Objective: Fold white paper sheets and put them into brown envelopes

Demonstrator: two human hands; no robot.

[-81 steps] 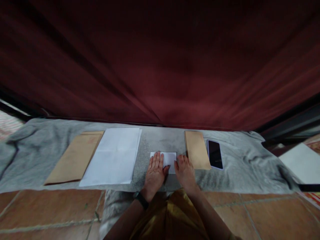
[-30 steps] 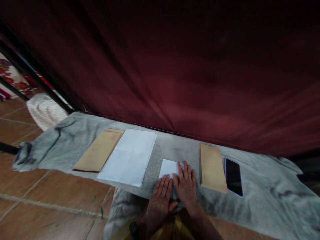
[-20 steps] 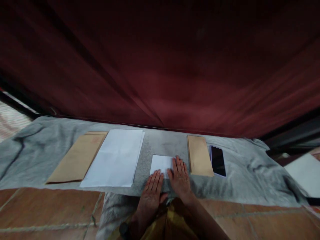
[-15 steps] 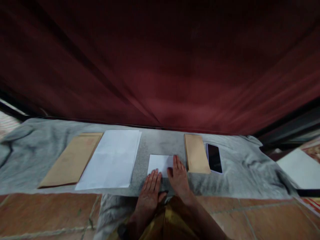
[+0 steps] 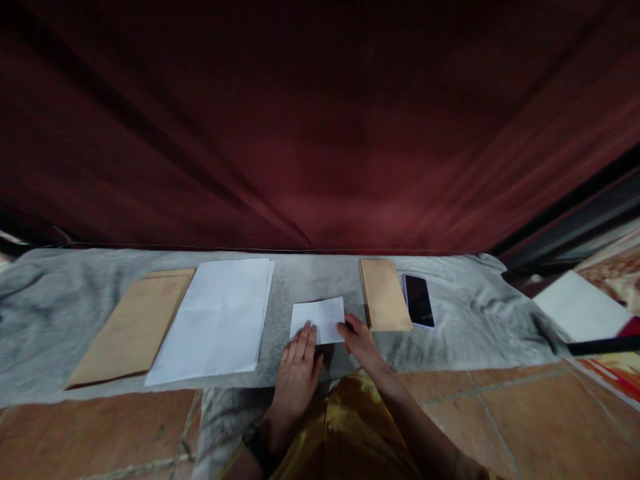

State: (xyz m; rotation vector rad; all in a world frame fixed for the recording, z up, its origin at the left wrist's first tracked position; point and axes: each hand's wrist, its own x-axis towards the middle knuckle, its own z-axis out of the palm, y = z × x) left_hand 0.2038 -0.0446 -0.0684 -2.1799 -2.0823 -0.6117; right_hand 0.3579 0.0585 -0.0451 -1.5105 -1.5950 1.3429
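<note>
On the draped counter [image 5: 319, 272], a paper stack [image 5: 214, 317] sits at nine o'clock from the small sheet [image 5: 324, 315]. The left hand [image 5: 297, 377] lies flat on its seven o'clock edge, fingers extended, gripping nothing; the right hand [image 5: 361, 343] pinches its four o'clock edge. Even pressure and a light pinch should avoid creases.

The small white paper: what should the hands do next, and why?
Maybe the right hand should lower its side of the small white paper flat: that side looks slightly lifted and seems pinched by that hand, while the left hand lies on the left part.
</note>
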